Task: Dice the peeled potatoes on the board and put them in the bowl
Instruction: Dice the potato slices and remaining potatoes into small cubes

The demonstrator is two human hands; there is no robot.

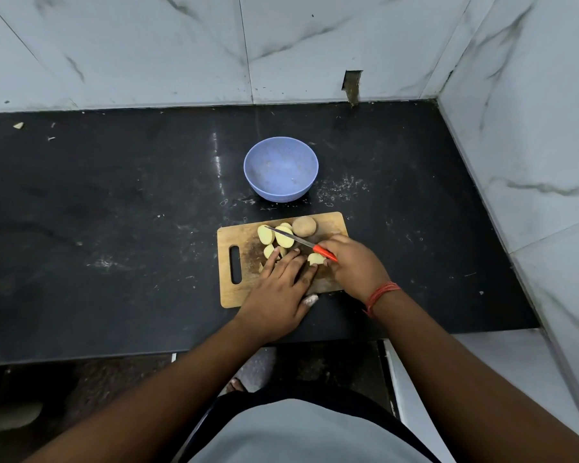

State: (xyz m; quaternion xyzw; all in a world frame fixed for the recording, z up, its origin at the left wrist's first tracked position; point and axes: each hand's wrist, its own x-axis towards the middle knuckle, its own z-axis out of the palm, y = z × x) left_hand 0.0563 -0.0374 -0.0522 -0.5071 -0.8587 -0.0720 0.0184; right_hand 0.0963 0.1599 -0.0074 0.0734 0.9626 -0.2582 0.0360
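- The right hand (351, 262) is gripping the knife (301, 242); the left hand (281, 289) is lying flat on potato pieces (283, 236) on the board (244, 235).
- Better to be curling those fingertips back.
- The bowl (280, 168) is waiting farther on the desk (114, 212).

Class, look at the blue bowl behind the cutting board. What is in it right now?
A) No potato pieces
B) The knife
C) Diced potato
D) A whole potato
A: the blue bowl holds no potato; the cut potato pieces all lie on the cutting board.

Scuffed wooden board (244, 235), matt plastic bowl (280, 168), glossy marble wall (147, 45)
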